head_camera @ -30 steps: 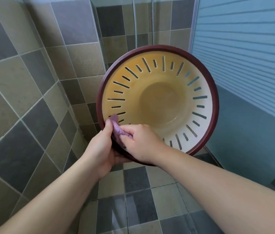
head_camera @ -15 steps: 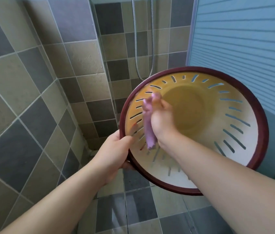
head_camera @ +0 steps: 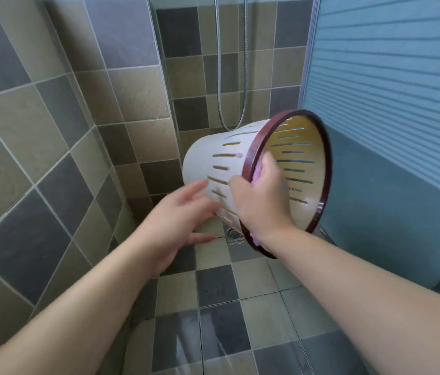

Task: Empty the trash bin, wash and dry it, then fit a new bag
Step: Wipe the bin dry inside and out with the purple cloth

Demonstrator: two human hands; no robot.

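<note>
Two bare hands of mine work in a tiled shower corner. My right hand [head_camera: 260, 194] clamps the dark red rim of the trash bin [head_camera: 214, 169], pinching a pink cloth [head_camera: 257, 173] against it, thumb outside and fingers inside. The bin hangs in mid-air on its side, mouth turned right toward a blue striped panel [head_camera: 391, 77], above the floor drain [head_camera: 232, 234]. My left hand [head_camera: 178, 212] is spread wide, gripping nothing, blurred, fingertips just beside the slotted white wall. This looks like the drying step. To do it well, I judge the free palm should steady the bin's side while the cloth wipes around the rim and each slot.
</note>
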